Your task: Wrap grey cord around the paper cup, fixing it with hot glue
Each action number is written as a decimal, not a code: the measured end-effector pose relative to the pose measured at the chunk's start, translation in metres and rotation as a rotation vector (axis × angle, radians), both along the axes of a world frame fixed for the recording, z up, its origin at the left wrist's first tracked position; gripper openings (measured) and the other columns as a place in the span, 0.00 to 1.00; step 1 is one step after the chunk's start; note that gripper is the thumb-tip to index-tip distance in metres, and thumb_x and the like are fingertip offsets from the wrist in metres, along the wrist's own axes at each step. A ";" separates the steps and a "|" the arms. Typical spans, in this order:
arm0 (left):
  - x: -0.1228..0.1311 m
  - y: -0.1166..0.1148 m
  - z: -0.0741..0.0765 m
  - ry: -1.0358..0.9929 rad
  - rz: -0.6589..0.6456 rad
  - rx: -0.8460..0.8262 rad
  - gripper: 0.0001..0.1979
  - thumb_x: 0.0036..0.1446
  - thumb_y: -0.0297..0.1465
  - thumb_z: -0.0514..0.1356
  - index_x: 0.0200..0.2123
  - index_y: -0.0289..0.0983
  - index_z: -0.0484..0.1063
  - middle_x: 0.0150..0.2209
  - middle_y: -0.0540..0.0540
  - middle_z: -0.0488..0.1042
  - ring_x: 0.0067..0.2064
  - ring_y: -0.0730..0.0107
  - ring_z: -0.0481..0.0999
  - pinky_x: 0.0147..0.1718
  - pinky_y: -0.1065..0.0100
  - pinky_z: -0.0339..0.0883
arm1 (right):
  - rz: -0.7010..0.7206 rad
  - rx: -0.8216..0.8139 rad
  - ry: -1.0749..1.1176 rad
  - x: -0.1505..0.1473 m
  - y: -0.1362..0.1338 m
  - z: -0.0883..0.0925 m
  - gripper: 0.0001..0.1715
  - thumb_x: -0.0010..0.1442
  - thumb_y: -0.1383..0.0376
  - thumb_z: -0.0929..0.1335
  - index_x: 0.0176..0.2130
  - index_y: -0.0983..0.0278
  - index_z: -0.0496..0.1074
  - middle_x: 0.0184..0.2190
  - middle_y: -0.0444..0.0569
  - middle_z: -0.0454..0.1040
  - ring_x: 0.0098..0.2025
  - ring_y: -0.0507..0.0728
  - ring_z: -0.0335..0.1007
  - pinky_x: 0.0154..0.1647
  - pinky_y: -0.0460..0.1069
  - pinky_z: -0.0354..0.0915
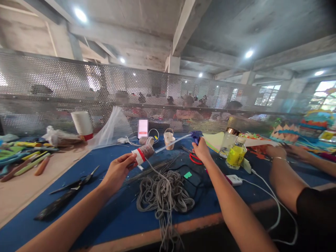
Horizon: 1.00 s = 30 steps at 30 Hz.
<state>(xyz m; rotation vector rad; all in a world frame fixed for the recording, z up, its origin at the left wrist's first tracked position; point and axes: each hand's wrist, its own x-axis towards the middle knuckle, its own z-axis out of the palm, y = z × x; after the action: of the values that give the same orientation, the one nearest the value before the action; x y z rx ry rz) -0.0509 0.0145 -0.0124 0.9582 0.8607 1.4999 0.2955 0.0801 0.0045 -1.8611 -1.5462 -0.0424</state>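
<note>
My left hand [121, 168] is closed round the base of a small red and white paper cup [141, 156], tilted on its side, with grey cord wound round its far end. A strand runs from it down to a loose heap of grey cord [168, 192]. My right hand [201, 149] grips a dark blue glue gun [196, 135]. A clear glue stick [174, 142] reaches from the gun towards the cup. Behind them stand a small basket with a handle [169, 139] and a cord-wrapped piece [147, 141] lying on its side.
Black scissors [81, 182] lie at left, red-handled scissors [195, 159] near my right hand. Stacked paper cups [82, 124] stand back left, beside tools. A yellow bottle [236, 154], a glass jar [227, 143] and a white power strip [235, 180] are at right. Another person's arms [282, 175] reach in.
</note>
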 end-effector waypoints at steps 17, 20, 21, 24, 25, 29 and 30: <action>0.002 -0.001 0.000 -0.005 -0.029 0.008 0.15 0.42 0.33 0.73 0.33 0.33 0.79 0.31 0.44 0.80 0.33 0.69 0.78 0.34 0.70 0.72 | -0.023 -0.240 -0.345 -0.020 -0.016 -0.020 0.20 0.62 0.76 0.59 0.54 0.79 0.63 0.50 0.72 0.65 0.49 0.65 0.72 0.47 0.53 0.68; 0.003 -0.003 -0.001 0.006 -0.061 0.017 0.14 0.44 0.34 0.72 0.34 0.33 0.79 0.31 0.44 0.80 0.34 0.69 0.78 0.36 0.70 0.72 | 0.001 -0.253 -0.380 -0.025 -0.019 -0.021 0.21 0.60 0.79 0.58 0.53 0.79 0.64 0.50 0.72 0.66 0.50 0.64 0.71 0.48 0.53 0.68; 0.004 -0.004 -0.001 0.009 -0.065 0.015 0.14 0.44 0.34 0.72 0.34 0.32 0.79 0.32 0.44 0.80 0.34 0.69 0.78 0.36 0.69 0.72 | 0.002 -0.257 -0.385 -0.026 -0.019 -0.022 0.22 0.60 0.79 0.58 0.53 0.79 0.64 0.50 0.72 0.67 0.50 0.64 0.71 0.48 0.54 0.68; 0.005 -0.005 0.000 0.016 -0.067 -0.002 0.15 0.42 0.33 0.73 0.33 0.32 0.80 0.32 0.44 0.80 0.33 0.69 0.77 0.35 0.70 0.72 | -0.005 -0.257 -0.385 -0.027 -0.020 -0.025 0.21 0.60 0.79 0.58 0.52 0.78 0.65 0.49 0.71 0.68 0.48 0.64 0.72 0.46 0.56 0.68; 0.005 -0.005 0.000 0.017 -0.069 -0.008 0.15 0.41 0.33 0.73 0.33 0.32 0.80 0.32 0.44 0.80 0.33 0.70 0.77 0.35 0.71 0.72 | -0.007 -0.252 -0.382 -0.027 -0.021 -0.025 0.20 0.60 0.78 0.59 0.51 0.77 0.66 0.49 0.71 0.68 0.47 0.65 0.72 0.46 0.58 0.67; 0.006 -0.004 -0.001 0.024 -0.093 -0.013 0.14 0.41 0.33 0.73 0.32 0.33 0.80 0.32 0.45 0.80 0.32 0.72 0.76 0.34 0.72 0.72 | -0.001 -0.168 -0.377 -0.029 -0.024 -0.020 0.16 0.62 0.71 0.63 0.49 0.74 0.68 0.51 0.70 0.66 0.55 0.68 0.63 0.53 0.63 0.61; 0.006 -0.004 -0.002 0.029 -0.100 -0.010 0.14 0.41 0.34 0.73 0.32 0.33 0.80 0.32 0.45 0.80 0.32 0.72 0.76 0.34 0.72 0.72 | 0.025 -0.134 -0.358 -0.032 -0.025 -0.017 0.15 0.63 0.69 0.63 0.49 0.72 0.69 0.52 0.68 0.66 0.57 0.68 0.61 0.55 0.63 0.59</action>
<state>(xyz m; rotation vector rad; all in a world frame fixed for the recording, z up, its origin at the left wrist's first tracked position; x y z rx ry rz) -0.0452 0.0110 -0.0141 1.0035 0.8278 1.3983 0.2635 0.0549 -0.0124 -2.0193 -1.8509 -0.2803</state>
